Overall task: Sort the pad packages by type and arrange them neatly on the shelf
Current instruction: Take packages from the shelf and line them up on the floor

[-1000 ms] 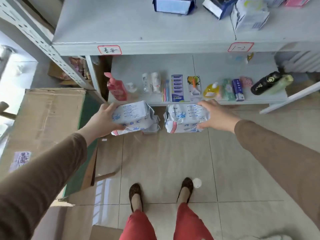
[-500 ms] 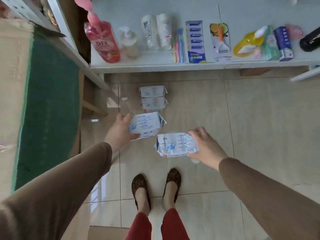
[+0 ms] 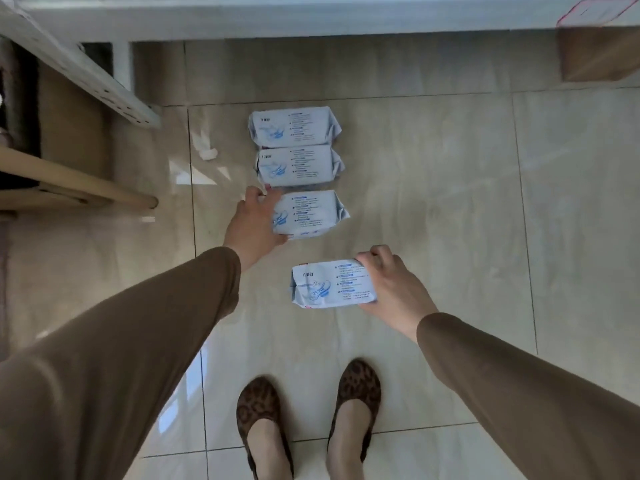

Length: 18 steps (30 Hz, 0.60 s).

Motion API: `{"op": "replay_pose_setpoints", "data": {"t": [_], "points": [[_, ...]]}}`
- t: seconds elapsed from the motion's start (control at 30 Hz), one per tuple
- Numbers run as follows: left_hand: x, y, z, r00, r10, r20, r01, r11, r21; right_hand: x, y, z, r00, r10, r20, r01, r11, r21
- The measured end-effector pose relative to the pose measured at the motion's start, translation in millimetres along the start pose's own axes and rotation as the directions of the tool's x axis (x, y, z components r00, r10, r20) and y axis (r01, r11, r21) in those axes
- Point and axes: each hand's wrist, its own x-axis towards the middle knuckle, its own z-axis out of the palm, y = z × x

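Centre frame, two packs (image 3: 296,128) in a floor column, third pack (image 3: 310,213) gripped by left hand (image 3: 254,221) just below, fourth pack (image 3: 330,284) gripped by right hand (image 3: 391,287) lower right; best set flush, edges aligned, print matching.

Both arms in brown sleeves extended forward and down. Left hand (image 3: 254,223) reaches farther out, fingers spread over left end of pad package (image 3: 311,214), thumb under near edge. Right hand (image 3: 391,285) lower and nearer, knuckles up, fingers curled round right end of second pad package (image 3: 329,284).
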Motion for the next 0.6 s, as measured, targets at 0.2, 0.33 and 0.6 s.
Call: {"op": "replay_pose_setpoints", "data": {"t": [0.2, 0.33, 0.6], "points": [[24.8, -15.4, 26.5, 0.993, 0.06, -0.099, -0.069, 0.994, -0.088, 36.8, 7.5, 28.7, 1.0, -0.003, 0.006, 0.003, 1.0, 0.006], [13.5, -22.7, 25.4, 0.982, 0.011, -0.187, -0.049, 0.978, -0.204, 54.7, -0.5, 28.7, 1.0, 0.001, -0.008, 0.0, 0.999, 0.039], [-35.6, -52.0, 3.9, 0.987, -0.002, -0.162, -0.011, 0.997, -0.076, 87.4, -30.0, 25.7, 0.998, -0.01, -0.062, 0.014, 0.998, 0.063]]}}
